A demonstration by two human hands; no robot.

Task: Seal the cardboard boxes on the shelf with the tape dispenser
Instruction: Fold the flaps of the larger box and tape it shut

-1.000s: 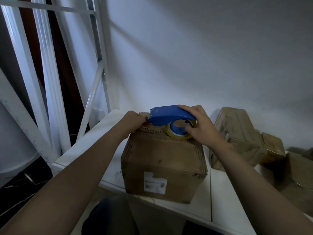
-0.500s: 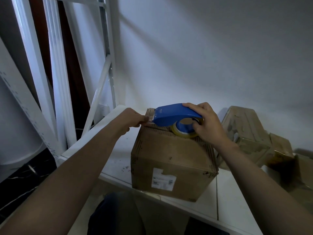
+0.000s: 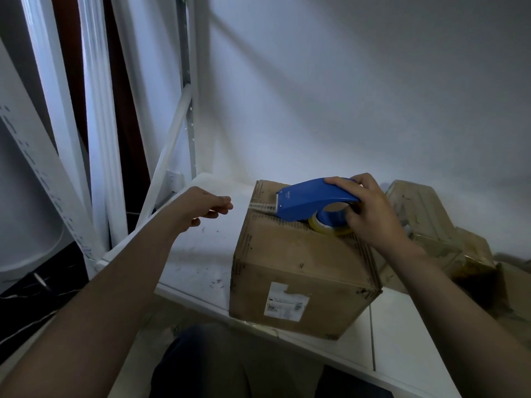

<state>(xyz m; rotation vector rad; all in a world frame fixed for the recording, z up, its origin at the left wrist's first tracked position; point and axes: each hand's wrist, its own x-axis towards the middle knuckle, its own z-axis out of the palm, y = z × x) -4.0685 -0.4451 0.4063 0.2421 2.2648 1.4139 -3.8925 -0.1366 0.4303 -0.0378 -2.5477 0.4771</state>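
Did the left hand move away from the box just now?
Yes. The left hand was touching the cardboard box at its top left edge; now it hangs apart from it, off to the left over the white shelf.

Head camera looks down, near the shelf (image 3: 201, 251).

Box (image 3: 301, 268) on shelf (image 3: 201, 254), at its front edge | tape dispenser (image 3: 310, 201) on top of box, toward the rear | right hand (image 3: 370, 214) on tape dispenser, over box's right rear | left hand (image 3: 201, 206) left of box, apart from it, above shelf | further boxes (image 3: 425, 225) right of and behind box | upright (image 3: 186, 96) behind and left of box | wall (image 3: 344, 81) behind box
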